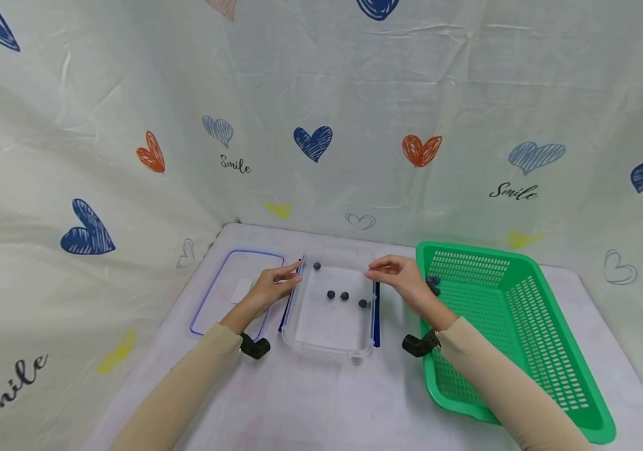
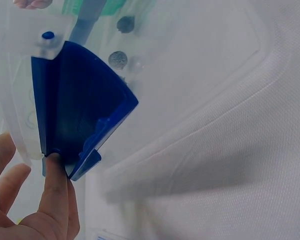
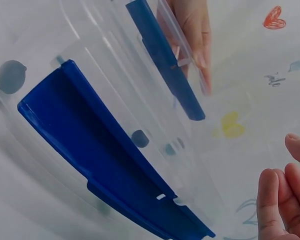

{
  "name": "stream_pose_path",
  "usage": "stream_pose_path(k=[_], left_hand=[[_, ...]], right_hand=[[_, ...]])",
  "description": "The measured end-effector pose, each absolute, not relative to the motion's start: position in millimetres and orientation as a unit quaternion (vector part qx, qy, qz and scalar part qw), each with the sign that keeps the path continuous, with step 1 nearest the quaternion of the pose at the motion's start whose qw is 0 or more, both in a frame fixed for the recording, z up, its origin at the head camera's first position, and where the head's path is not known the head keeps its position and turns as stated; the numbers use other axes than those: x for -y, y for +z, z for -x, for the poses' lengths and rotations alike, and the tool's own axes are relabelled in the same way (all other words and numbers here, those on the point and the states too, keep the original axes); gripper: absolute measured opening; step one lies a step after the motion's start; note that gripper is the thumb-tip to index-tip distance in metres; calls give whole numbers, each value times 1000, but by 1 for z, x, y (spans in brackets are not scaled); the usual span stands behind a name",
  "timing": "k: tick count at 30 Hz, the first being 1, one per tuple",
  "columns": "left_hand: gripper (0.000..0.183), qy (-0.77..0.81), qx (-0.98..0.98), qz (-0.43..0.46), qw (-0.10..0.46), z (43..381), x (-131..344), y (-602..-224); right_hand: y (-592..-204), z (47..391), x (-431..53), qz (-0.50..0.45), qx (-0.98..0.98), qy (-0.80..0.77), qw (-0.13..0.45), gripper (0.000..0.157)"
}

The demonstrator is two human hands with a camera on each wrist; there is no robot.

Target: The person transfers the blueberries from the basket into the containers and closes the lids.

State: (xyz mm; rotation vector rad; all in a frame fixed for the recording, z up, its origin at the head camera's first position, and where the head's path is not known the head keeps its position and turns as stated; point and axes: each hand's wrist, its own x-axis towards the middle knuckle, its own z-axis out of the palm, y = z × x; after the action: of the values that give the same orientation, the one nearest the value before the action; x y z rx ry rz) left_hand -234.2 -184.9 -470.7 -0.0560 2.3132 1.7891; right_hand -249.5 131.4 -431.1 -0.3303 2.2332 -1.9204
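A clear plastic container [image 1: 329,338] with blue side latches stands on the table, its top uncovered. Several blueberries [image 1: 345,295] lie scattered inside it. My left hand [image 1: 267,288] is at the container's left side, where fingertips touch the end of the hanging blue latch [image 2: 85,100] in the left wrist view. Above the right rim hovers my right hand [image 1: 400,274], holding nothing visible. Its fingers [image 3: 269,200] are apart from the right blue latch [image 3: 100,150] in the right wrist view. A clear lid [image 1: 201,307] with a blue-purple edge lies flat left of the container.
A green perforated basket [image 1: 566,338] stands on the right, under my right forearm. More blueberries [image 1: 433,283] sit at its far left corner. Behind the table [image 1: 321,413] hangs a pale curtain [image 1: 378,106] printed with hearts.
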Motion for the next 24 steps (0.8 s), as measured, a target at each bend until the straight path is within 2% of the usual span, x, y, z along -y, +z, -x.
stream_pose_path(k=[12,17,24], left_hand=[[53,601,-792,21,106,235,184,-472],[52,602,-791,20,104,235,185,-472],[52,604,-790,19,104,236,184,-472]], right_hand=[[-417,255,-156,85,-748,-655,65,45],[-412,258,-170,76,-746,-660,49,40],[-411,259,-191,62,-746,-662,28,25]])
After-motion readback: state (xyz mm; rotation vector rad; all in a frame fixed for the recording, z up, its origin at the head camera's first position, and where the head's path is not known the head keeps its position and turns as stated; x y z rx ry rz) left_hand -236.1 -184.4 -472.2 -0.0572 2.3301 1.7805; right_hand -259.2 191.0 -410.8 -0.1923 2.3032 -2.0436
